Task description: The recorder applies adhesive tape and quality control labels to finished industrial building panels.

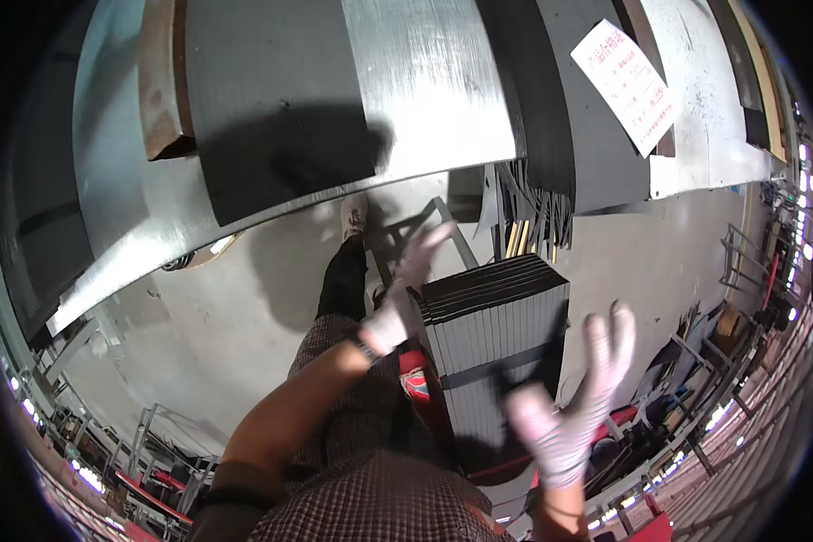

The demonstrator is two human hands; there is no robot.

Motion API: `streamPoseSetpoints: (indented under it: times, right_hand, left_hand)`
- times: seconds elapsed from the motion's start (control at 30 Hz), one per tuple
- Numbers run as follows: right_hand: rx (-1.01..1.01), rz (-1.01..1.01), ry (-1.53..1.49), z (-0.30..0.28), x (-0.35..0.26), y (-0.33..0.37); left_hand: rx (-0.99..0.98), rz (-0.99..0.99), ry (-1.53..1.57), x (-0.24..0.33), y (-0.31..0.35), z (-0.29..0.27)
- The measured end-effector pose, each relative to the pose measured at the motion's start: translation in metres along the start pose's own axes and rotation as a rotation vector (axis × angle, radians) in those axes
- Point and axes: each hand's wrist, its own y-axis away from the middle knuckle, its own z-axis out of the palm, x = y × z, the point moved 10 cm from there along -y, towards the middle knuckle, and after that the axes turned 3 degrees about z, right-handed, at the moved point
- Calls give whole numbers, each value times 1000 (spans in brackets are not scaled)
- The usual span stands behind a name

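At the bottom of the frame a checked shirt (370,488) fills the middle, with a bare left forearm rising from it. The right hand (569,406), in a pale knit glove, sits in the lower right, blurred, with its fingers spread open and gripping nothing; it hangs beside the right edge of a stack of dark grey sheets (497,343). The left hand (406,289), gloved the same way, is at the centre, also blurred, fingers stretched out and empty, over the stack's upper left corner. The 2 hands stand on either side of the stack, likely placed to take it by its edges.

The stack stands at the centre right, its thin sheets packed edge-on and bound by 1 dark strap, probably to keep them from sliding. A red base (415,379) shows under its left side, mostly hidden.

Beyond it lies the grey concrete floor (208,316), with 1 leg and a light shoe (354,215) stepping forward. Across the top of the frame curve large metal plates (425,81) and dark sheets, bent by the lens. A white paper label (628,81) lies at the upper right. The metal frames along the rim are too small to tell apart.
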Motion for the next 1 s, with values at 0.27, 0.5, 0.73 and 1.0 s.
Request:
streamPoseSetpoints:
  times: [0.27,0.5,0.73,1.0]
  right_hand:
    - [-224,-6,306,72,-46,26]
    - [-40,-31,165,50,-45,18]
    - [-33,-504,-519,-6,-79,3]
    - [-426,-427,-77,-18,-21,-42]
  left_hand:
    - [-559,-301,255,-66,35,17]
    - [-311,-379,-195,146,122,-55]
    - [-593,55,-795,217,6,55]
    - [-855,73,-985,129,-22,114]
